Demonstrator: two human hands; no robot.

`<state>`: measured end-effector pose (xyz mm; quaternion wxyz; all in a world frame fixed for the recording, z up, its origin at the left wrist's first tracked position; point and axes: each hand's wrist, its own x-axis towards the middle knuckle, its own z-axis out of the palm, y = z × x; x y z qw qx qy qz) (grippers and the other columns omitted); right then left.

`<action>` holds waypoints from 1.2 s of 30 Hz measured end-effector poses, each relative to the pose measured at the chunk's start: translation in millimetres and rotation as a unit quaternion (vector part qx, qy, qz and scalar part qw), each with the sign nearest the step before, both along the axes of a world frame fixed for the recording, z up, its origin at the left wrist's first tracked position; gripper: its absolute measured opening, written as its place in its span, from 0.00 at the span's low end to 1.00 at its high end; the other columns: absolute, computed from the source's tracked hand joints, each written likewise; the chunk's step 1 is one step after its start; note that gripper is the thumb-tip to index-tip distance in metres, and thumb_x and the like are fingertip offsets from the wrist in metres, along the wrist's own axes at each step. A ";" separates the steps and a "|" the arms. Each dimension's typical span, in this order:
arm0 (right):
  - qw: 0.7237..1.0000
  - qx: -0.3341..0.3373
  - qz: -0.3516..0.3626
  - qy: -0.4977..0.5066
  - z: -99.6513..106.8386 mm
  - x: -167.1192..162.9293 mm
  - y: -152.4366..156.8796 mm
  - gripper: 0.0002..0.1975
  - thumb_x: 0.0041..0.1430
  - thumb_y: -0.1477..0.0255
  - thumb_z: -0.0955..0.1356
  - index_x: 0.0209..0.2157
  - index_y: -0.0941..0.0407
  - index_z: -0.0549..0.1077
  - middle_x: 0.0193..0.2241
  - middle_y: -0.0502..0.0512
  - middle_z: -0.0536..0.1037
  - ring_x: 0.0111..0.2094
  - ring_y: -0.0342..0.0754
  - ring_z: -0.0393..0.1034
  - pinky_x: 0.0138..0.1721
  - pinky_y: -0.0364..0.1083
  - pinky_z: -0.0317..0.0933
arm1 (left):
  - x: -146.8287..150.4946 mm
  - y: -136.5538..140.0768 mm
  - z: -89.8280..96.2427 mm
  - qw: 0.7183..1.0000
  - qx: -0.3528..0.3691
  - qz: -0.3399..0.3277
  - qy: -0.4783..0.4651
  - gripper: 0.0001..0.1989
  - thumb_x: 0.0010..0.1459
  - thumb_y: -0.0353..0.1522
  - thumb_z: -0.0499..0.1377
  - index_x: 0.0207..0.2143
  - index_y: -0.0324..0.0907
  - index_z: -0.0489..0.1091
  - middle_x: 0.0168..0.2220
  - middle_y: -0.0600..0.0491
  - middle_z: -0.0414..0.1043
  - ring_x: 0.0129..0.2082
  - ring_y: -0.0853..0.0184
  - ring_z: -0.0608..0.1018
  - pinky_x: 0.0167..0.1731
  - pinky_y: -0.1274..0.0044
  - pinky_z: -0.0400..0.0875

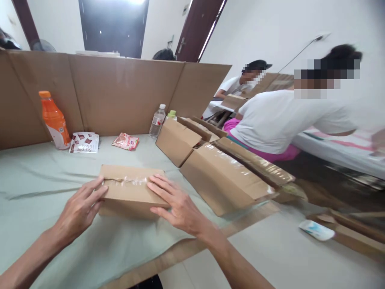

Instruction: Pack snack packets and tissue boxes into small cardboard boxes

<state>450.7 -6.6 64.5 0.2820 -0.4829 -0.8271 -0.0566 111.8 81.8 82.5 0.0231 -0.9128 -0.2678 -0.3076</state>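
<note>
A small closed cardboard box [128, 193] sits on the pale green cloth, with clear tape along the seam of its top. My left hand [80, 205] grips its left end, fingertips at the upper edge. At the other end, my right hand [177, 204] holds the box, its fingers across the top and its thumb against the front side. The lower part of the box lies in shadow.
Behind stand an orange bottle [55, 122], a white packet [84, 143], a red-and-white packet [125, 141] and a clear bottle [157, 121], before a cardboard screen [126, 94]. Several boxes, including a taped box [224, 178], line the right edge. Two people sit beyond.
</note>
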 end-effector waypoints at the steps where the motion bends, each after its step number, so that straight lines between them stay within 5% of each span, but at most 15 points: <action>1: 0.999 0.012 -0.034 -0.007 -1.9 9.7 -4.5 0.28 0.71 0.64 0.67 0.69 0.53 0.65 0.68 0.61 0.70 0.70 0.58 0.62 0.63 0.59 0.65 | 18.3 12.0 -1.3 1.000 -0.018 -0.012 0.002 0.17 0.71 0.28 0.53 0.59 0.43 0.73 0.64 0.41 0.73 0.60 0.53 0.79 0.54 0.64 0.80; 6: 0.965 0.028 -0.253 -0.066 -3.8 32.3 14.6 0.26 0.71 0.61 0.66 0.65 0.58 0.69 0.63 0.67 0.74 0.64 0.64 0.66 0.52 0.59 0.68 | 128.6 101.8 -3.0 0.997 -0.071 0.012 -0.005 0.18 0.68 0.25 0.58 0.57 0.45 0.75 0.64 0.44 0.71 0.63 0.53 0.75 0.62 0.58 0.72; 9: 0.925 -0.013 -0.367 -0.095 4.7 34.2 51.5 0.25 0.70 0.62 0.67 0.63 0.59 0.69 0.61 0.70 0.75 0.61 0.65 0.66 0.47 0.57 0.66 | 199.2 142.9 -8.4 0.993 -0.095 0.058 -0.030 0.19 0.69 0.33 0.63 0.61 0.43 0.70 0.68 0.42 0.64 0.65 0.49 0.71 0.63 0.51 0.69; 13: 0.878 -0.076 -0.459 -0.110 20.6 40.1 102.4 0.21 0.69 0.64 0.68 0.58 0.61 0.70 0.54 0.71 0.76 0.54 0.62 0.68 0.45 0.53 0.64 | 266.0 147.9 -37.2 0.989 -0.137 0.053 -0.011 0.22 0.70 0.39 0.63 0.62 0.42 0.68 0.64 0.43 0.68 0.59 0.52 0.76 0.57 0.54 0.75; 16: 0.863 -0.100 -0.485 -0.102 27.0 48.4 127.8 0.19 0.70 0.63 0.67 0.54 0.62 0.71 0.52 0.72 0.76 0.54 0.63 0.68 0.43 0.52 0.64 | 281.0 127.4 -69.0 0.985 -0.165 0.002 0.043 0.20 0.70 0.39 0.63 0.60 0.42 0.69 0.61 0.44 0.71 0.55 0.55 0.78 0.53 0.58 0.78; 22: 0.872 -0.084 -0.475 -0.088 16.9 54.8 120.1 0.25 0.66 0.64 0.71 0.59 0.63 0.69 0.58 0.75 0.74 0.57 0.65 0.66 0.44 0.54 0.66 | 225.9 84.3 -100.5 0.966 -0.189 -0.099 0.143 0.22 0.69 0.40 0.64 0.61 0.42 0.69 0.64 0.43 0.68 0.61 0.51 0.75 0.59 0.52 0.73; 25: 0.899 0.027 -0.431 -0.075 7.2 43.0 95.1 0.31 0.66 0.61 0.70 0.64 0.63 0.65 0.68 0.79 0.64 0.63 0.69 0.62 0.52 0.61 0.64 | 167.6 67.5 -97.6 0.959 -0.195 -0.114 0.171 0.23 0.69 0.39 0.63 0.63 0.43 0.69 0.68 0.42 0.65 0.68 0.48 0.69 0.66 0.51 0.65; 29: 0.937 0.134 -0.316 -0.065 -6.5 12.7 85.3 0.19 0.70 0.66 0.66 0.58 0.57 0.74 0.69 0.71 0.64 0.66 0.69 0.59 0.57 0.64 0.58 | 80.8 41.3 -91.3 0.961 -0.199 -0.069 0.181 0.24 0.69 0.36 0.60 0.65 0.44 0.68 0.71 0.40 0.64 0.72 0.47 0.64 0.70 0.52 0.58; 32: 0.963 0.066 -0.253 -0.071 -23.6 -7.3 119.0 0.15 0.68 0.69 0.66 0.52 0.56 0.78 0.68 0.68 0.66 0.65 0.66 0.61 0.58 0.62 0.59 | 24.8 15.9 -90.0 0.963 -0.198 -0.021 0.180 0.27 0.67 0.34 0.61 0.67 0.44 0.67 0.71 0.39 0.63 0.72 0.45 0.64 0.70 0.48 0.58; 36: 0.958 -0.087 -0.268 -0.052 -55.2 -13.2 197.7 0.24 0.64 0.67 0.67 0.61 0.58 0.73 0.67 0.69 0.68 0.64 0.63 0.64 0.60 0.59 0.61 | -29.4 -24.4 -85.9 0.962 -0.201 0.014 0.183 0.32 0.62 0.32 0.64 0.68 0.47 0.65 0.72 0.44 0.62 0.71 0.47 0.66 0.70 0.51 0.61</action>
